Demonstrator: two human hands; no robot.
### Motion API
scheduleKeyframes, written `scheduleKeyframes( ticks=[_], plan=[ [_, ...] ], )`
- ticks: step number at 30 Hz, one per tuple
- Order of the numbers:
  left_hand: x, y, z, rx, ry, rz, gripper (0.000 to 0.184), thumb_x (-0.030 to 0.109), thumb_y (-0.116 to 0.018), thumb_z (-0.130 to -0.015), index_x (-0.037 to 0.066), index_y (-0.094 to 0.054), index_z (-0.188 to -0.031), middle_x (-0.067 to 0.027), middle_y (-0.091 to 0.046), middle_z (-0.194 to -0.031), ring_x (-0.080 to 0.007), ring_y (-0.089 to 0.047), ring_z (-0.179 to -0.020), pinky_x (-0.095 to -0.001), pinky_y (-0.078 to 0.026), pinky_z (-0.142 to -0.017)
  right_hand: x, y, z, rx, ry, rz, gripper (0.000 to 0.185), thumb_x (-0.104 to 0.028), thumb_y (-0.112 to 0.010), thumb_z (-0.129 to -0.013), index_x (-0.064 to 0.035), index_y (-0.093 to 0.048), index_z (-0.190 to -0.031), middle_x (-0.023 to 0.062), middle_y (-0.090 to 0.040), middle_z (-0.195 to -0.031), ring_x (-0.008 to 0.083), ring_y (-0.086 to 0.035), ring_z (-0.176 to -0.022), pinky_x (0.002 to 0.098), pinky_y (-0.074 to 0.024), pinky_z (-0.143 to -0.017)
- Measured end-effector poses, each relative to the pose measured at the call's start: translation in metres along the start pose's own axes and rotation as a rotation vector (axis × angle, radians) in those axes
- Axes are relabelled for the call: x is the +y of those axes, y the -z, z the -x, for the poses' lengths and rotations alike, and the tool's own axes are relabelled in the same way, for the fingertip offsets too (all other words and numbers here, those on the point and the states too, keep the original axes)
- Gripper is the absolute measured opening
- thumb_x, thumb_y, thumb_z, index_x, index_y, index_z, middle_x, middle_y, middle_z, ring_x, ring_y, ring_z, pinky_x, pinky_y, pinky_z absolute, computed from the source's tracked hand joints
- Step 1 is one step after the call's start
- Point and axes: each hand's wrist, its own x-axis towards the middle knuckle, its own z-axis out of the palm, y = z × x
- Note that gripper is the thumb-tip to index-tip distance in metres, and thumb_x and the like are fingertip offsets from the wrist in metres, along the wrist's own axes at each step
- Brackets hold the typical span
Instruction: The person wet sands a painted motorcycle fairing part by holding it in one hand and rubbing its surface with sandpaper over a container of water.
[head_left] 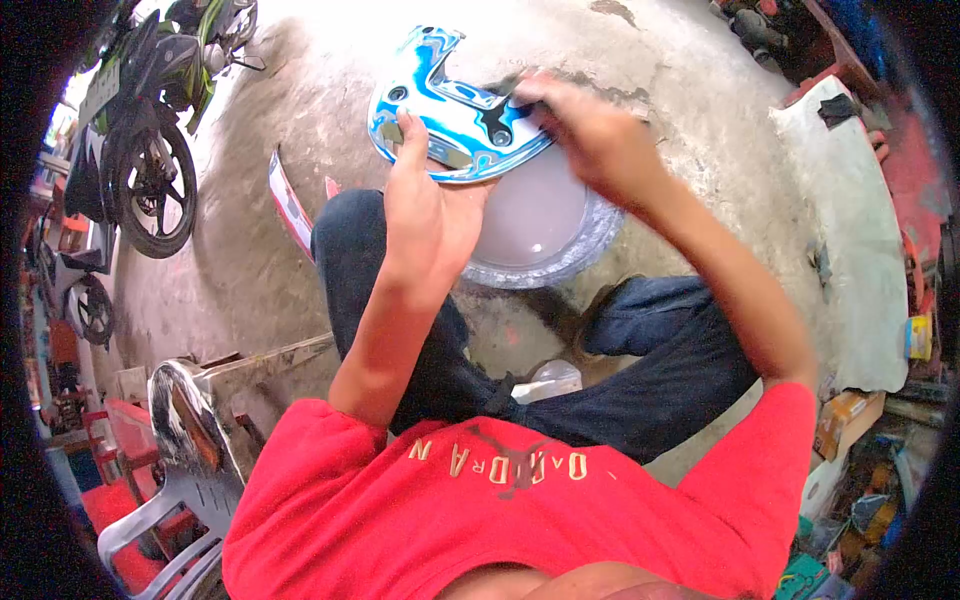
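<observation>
A shiny blue and white curved panel [450, 110] with round holes is held up over a round basin [535, 265] of cloudy liquid. My left hand [430, 205] grips the panel's lower edge from below, with the thumb on its face. At the panel's right end is my right hand [590, 130], its fingers bent and blurred by motion. Whatever those fingers hold, if anything, is hidden.
Motorcycles [155, 185] stand at the upper left. A red and white curved piece [290, 205] lies left of my knee. A plastic chair [185, 500] is at the lower left, a pale board [850, 240] at the right.
</observation>
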Motion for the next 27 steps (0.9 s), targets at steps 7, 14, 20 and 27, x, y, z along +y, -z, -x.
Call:
scheduleKeyframes(
  ticks=[7, 14, 20, 27],
  plan=[
    [-0.001, 0.003, 0.002, -0.035, 0.021, 0.016, 0.048, 0.041, -0.032, -0.107, 0.007, -0.038, -0.141, -0.0175, -0.052, -0.137, -0.0337, -0.052, -0.127, -0.0583, -0.040, -0.109, 0.002, 0.002, -0.002, -0.051, -0.198, -0.063, 0.031, -0.002, -0.058, -0.094, -0.0074, -0.061, -0.124, 0.0184, -0.065, -0.125, 0.0350, -0.067, -0.108, 0.0372, -0.0555, -0.091],
    [0.002, 0.009, 0.000, -0.048, 0.006, -0.019, 0.047, 0.040, -0.032, -0.108, 0.007, -0.038, -0.141, -0.0167, -0.051, -0.138, -0.0333, -0.052, -0.128, -0.0566, -0.041, -0.108, -0.040, -0.002, 0.006, -0.013, 0.320, -0.061, 0.041, 0.002, -0.059, -0.084, -0.0027, -0.062, -0.125, 0.0165, -0.065, -0.126, 0.0312, -0.061, -0.121, 0.0388, -0.0488, -0.103],
    [0.003, 0.000, 0.006, -0.029, -0.014, -0.023, 0.047, 0.038, -0.033, -0.108, 0.006, -0.038, -0.141, -0.0159, -0.051, -0.139, -0.0330, -0.052, -0.128, -0.0557, -0.042, -0.108, -0.021, -0.008, 0.007, 0.047, 0.160, 0.003, 0.039, -0.001, -0.058, -0.086, -0.0047, -0.062, -0.125, 0.0183, -0.065, -0.124, 0.0305, -0.064, -0.116, 0.0383, -0.0508, -0.100],
    [0.003, -0.005, 0.009, -0.020, -0.029, -0.005, 0.047, 0.039, -0.034, -0.108, 0.005, -0.040, -0.139, -0.0159, -0.054, -0.135, -0.0301, -0.055, -0.123, -0.0492, -0.044, -0.107, -0.002, 0.004, -0.003, -0.074, -0.290, -0.034, 0.036, -0.002, -0.058, -0.093, -0.0084, -0.060, -0.129, 0.0188, -0.064, -0.126, 0.0308, -0.064, -0.115, 0.0375, -0.0524, -0.097]
  ],
)
